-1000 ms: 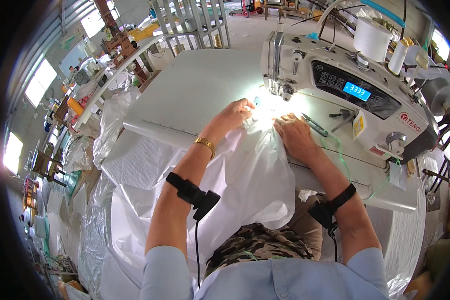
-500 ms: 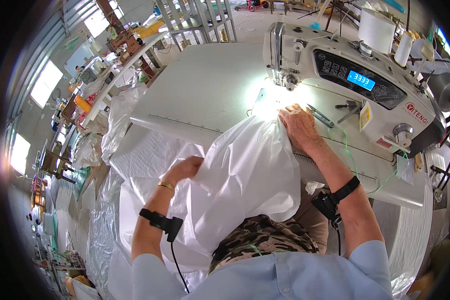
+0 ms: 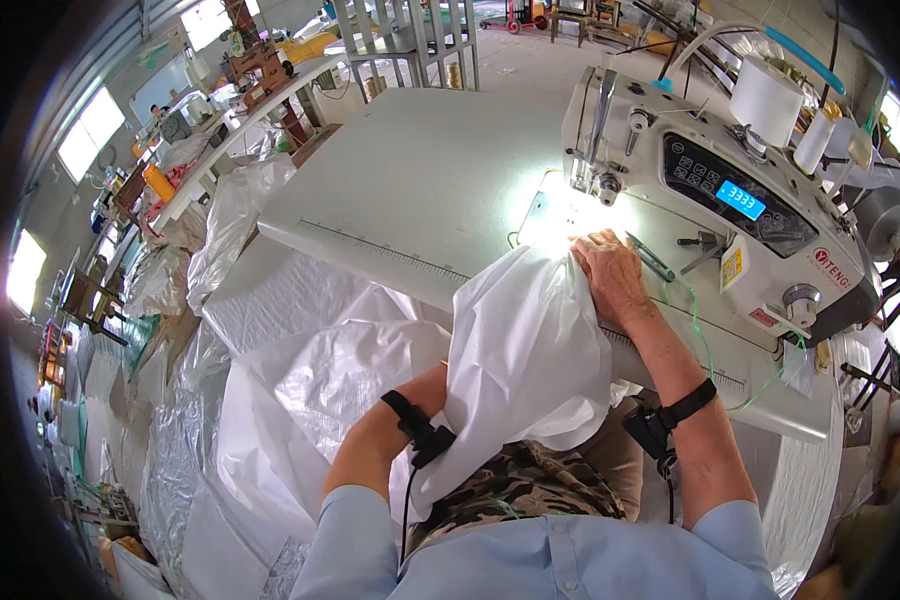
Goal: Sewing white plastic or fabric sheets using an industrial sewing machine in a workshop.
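Note:
My right hand lies on the sewing table just in front of the lit needle area of a white sewing machine. Its fingers are closed on the gathered upper edge of a white woven plastic sheet, perhaps a sack. The sheet hangs over the table's front edge into my lap. My left forearm reaches in under its folds, which hide the left hand and its fingers. Beside my right hand rest dark thread snips, and a green thread trails nearby.
A white thread cone and a smaller spool stand on the machine. More white sheeting spreads below the table on the left. Beyond it are a workbench with an older machine and a grey metal rack.
My left hand has moved right and gone under the sheet, where before it showed at the sheet's left side. The gathered edge sits slightly nearer to me, away from the needle, with my right hand.

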Tool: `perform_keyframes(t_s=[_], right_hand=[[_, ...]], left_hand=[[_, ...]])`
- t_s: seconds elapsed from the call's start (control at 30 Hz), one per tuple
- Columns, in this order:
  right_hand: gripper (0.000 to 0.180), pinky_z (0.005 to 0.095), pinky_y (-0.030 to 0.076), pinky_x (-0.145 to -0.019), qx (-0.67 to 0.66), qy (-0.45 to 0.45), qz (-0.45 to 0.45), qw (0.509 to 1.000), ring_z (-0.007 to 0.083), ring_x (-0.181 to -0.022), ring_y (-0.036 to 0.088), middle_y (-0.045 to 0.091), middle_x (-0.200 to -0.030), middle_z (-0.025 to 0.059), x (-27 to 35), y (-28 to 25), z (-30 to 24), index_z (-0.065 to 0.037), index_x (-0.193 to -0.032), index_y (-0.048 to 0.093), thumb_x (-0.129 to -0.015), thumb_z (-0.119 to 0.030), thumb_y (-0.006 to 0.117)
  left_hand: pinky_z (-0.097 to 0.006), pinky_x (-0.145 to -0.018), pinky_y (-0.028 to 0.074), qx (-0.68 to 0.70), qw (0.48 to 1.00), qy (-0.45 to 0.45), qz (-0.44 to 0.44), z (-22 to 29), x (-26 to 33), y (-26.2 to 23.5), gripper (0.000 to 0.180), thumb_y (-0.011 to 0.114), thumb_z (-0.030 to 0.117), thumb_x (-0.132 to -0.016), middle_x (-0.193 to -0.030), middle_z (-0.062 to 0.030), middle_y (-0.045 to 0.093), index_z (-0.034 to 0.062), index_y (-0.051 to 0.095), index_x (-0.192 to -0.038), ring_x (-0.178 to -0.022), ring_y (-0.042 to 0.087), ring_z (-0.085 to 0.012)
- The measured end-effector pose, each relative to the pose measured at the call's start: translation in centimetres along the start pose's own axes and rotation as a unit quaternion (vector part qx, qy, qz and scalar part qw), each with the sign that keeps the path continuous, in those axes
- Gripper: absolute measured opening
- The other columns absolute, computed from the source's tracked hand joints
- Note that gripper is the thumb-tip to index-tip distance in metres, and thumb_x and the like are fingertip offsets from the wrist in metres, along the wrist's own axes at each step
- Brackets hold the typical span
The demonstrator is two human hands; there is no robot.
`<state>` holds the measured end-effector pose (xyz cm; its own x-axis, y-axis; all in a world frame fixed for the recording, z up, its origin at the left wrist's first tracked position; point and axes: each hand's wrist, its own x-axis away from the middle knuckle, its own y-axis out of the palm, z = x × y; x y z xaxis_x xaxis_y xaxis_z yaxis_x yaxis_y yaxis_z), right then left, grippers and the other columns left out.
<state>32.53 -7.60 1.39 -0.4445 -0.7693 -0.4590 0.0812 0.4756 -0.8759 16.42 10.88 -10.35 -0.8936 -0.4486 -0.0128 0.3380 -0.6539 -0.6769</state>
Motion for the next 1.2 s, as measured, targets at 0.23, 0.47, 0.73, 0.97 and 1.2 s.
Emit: perform_keyframes(t_s=[0.23,0.47,0.73,0.97,1.2], right_hand=[[0.026,0.0451,0.043,-0.09,0.002,-0.002,-0.009,1.0,0.0271,-0.104,0.058,0.066,-0.103,0.0113,-0.1,0.5,0.3,-0.008,-0.107,0.065,-0.091,-0.019,0.049],[0.019,0.0454,0.043,-0.09,-0.002,0.009,-0.014,1.0,0.0267,-0.103,0.058,0.065,-0.099,0.0105,0.1,0.0,-0.2,-0.008,-0.097,0.061,-0.093,-0.019,0.047],[0.014,0.0452,0.044,-0.089,0.017,-0.01,0.004,1.0,0.0268,-0.101,0.06,0.065,-0.097,0.0094,0.2,-0.5,-0.5,-0.007,-0.092,0.059,-0.092,-0.016,0.048],[0.014,0.0437,0.046,-0.09,0.051,-0.008,0.006,0.999,0.0243,-0.103,0.06,0.065,-0.096,0.0088,0.4,-0.3,-0.6,-0.009,-0.094,0.062,-0.089,-0.017,0.052],[0.015,0.045,0.047,-0.091,0.078,0.018,-0.041,0.996,0.0236,-0.105,0.06,0.064,-0.096,0.0095,-0.1,-0.2,-0.9,-0.008,-0.095,0.063,-0.091,-0.017,0.052]], left_hand=[[-0.03,-0.095,0.043,0.242,0.963,-0.098,0.068,-0.7,0.7,1.0,0.032,0.06,0.011,-0.088,-0.115,-0.0054,0.064,0.0007,0.062,-0.118,-0.106,0.057,-0.015],[-0.031,-0.097,0.041,0.523,0.802,-0.236,0.163,-7.0,6.7,-6.0,0.032,0.059,0.011,-0.089,-0.116,-0.0047,0.062,0.0008,0.061,-0.119,-0.108,0.055,-0.0151],[-0.032,-0.065,0.048,-0.172,0.894,0.012,0.414,-0.7,10.8,-20.8,0.029,0.07,0.006,-0.068,-0.08,-0.0129,0.065,0.0004,0.069,-0.096,-0.066,0.059,-0.0242],[-0.039,-0.087,0.048,-0.25,0.885,-0.015,0.392,5.5,6.4,-26.3,0.041,0.062,0.0,-0.077,-0.109,-0.0144,0.066,0.0005,0.061,-0.119,-0.098,0.063,-0.0306],[-0.04,-0.098,0.045,-0.136,0.931,0.275,0.198,13.3,6.1,-17.6,0.044,0.06,0.005,-0.086,-0.121,-0.0161,0.062,0.0029,0.052,-0.13,-0.112,0.058,-0.0348]])
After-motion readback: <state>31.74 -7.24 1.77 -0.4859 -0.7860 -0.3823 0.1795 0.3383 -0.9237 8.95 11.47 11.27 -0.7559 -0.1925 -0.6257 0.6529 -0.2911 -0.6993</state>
